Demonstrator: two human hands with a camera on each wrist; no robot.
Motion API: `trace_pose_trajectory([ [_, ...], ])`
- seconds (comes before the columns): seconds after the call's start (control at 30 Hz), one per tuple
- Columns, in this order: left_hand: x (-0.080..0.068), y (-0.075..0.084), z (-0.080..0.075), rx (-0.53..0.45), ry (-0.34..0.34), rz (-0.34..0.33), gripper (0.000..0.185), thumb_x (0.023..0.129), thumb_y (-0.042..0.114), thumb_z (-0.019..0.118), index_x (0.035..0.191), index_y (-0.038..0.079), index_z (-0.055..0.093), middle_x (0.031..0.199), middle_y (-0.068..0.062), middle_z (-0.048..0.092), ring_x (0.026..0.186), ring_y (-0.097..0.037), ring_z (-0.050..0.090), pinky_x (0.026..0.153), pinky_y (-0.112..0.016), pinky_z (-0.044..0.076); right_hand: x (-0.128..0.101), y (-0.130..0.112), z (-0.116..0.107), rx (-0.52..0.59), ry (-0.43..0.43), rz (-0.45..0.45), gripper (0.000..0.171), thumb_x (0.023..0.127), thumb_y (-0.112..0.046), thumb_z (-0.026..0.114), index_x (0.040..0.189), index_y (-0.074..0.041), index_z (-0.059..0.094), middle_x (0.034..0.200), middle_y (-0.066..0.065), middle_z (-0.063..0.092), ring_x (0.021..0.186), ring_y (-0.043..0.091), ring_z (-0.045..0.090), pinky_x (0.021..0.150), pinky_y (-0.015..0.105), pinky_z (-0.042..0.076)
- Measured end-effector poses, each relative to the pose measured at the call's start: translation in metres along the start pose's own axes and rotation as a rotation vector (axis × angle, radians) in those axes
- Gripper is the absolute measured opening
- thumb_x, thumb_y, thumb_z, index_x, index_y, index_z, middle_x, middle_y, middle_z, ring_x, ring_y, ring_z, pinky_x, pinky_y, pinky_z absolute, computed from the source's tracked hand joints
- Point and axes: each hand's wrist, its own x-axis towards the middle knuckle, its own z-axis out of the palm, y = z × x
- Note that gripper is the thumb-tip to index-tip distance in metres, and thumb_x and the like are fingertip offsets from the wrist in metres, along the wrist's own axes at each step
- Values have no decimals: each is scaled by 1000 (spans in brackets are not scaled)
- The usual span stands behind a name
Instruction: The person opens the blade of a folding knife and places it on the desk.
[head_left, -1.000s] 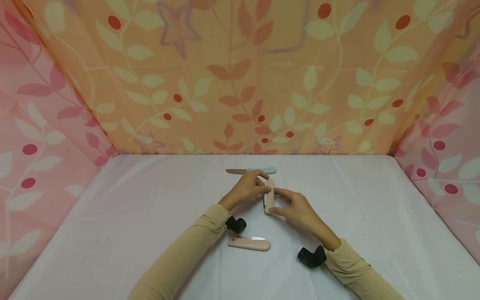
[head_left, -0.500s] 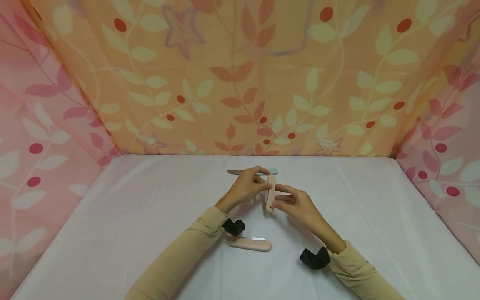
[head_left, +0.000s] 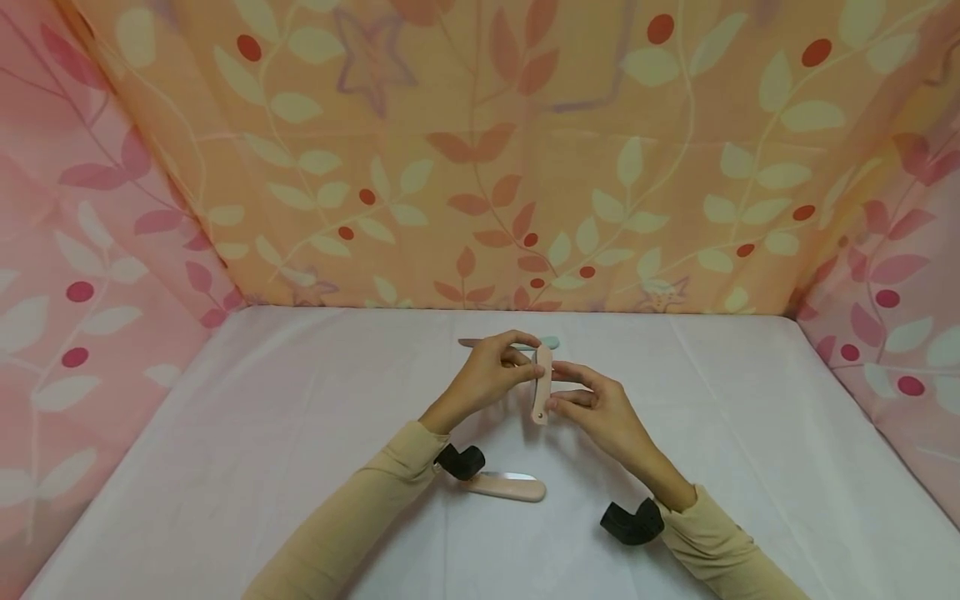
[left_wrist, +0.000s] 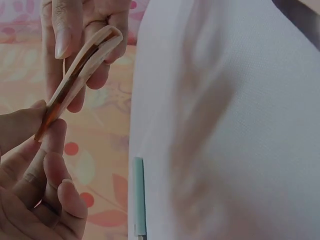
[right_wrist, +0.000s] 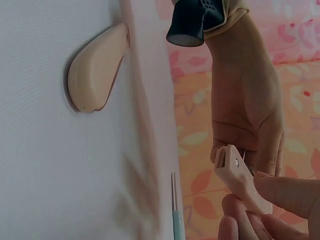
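We are wearing long beige sleeves, one on the left arm (head_left: 360, 517) and one on the right arm (head_left: 720, 554), each ending in a soft cuff at the wrist. We are also carrying a small black camera mount under the left wrist (head_left: 460, 461) and another under the right wrist (head_left: 632, 522), both rounded and matte. Our left hand (head_left: 491, 372) and right hand (head_left: 600, 408) are going bare, ungloved.
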Motion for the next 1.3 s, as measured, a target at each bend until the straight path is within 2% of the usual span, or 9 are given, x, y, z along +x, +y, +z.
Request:
trace_pose_trajectory([
  [0.07,-2,1,-1,-5,5,7,39,89,19,75,125,10,63,89,-7,76,70,-9,57,62,-23,41,0,-2,1,9,-6,7,59,92,-8,69,145,-1,44,139,26,53,103,14,71,82,19,54],
  [0.2,-7,3,-2,-8,-9,21,39,89,18,75,125,9,63,85,-8,74,66,-9,55,61,-22,41,-1,-4,1,44,-26,26,61,92,-8,70,145,-2,41,137,26,52,98,5,70,82,21,54],
  [0.43,-20,5,-4,-34,-36,11,40,89,18,75,127,11,64,84,-7,73,71,-15,61,64,-23,43,0,-6,3,98,-72,24,63,92,-5,68,145,0,35,131,29,55,93,6,70,82,25,56],
  [0.6,-25,3,-4,-53,-45,8,39,91,19,73,129,13,63,89,-13,74,74,-19,61,64,-23,42,0,-6,4,99,-88,11,65,91,-4,69,145,1,33,124,29,59,91,8,71,82,24,56],
  [0.73,-29,2,-4,-53,-43,6,37,93,20,70,129,15,64,87,-11,74,72,-15,59,62,-22,41,-1,-7,5,101,-99,5,65,91,-4,69,145,1,33,122,29,60,91,9,71,82,25,56],
  [0.87,-34,2,-4,-47,-34,15,36,94,19,70,129,17,65,84,-5,73,69,-8,55,61,-21,41,-2,-8,5,105,-107,-6,61,92,-4,67,144,3,36,120,30,61,90,11,71,84,31,58],
  [1.03,-40,1,-3,-84,-36,21,36,94,18,69,129,16,62,85,-5,73,71,-15,59,63,-23,43,-3,-7,6,114,-129,-27,55,95,-4,64,143,5,38,120,32,60,91,10,71,85,39,58],
  [1.17,-42,0,-2,-87,-38,9,27,95,19,68,120,12,63,85,-5,73,72,-18,60,65,-23,43,-4,-6,7,111,-129,-43,54,95,-4,64,142,5,39,119,32,60,90,10,72,84,40,59],
  [1.3,-42,-1,-1,-82,-49,-9,16,96,22,66,106,9,65,84,-4,73,70,-13,58,63,-23,43,-4,-7,6,98,-118,-43,54,95,-4,65,141,5,39,118,31,60,90,10,72,84,40,58],
])
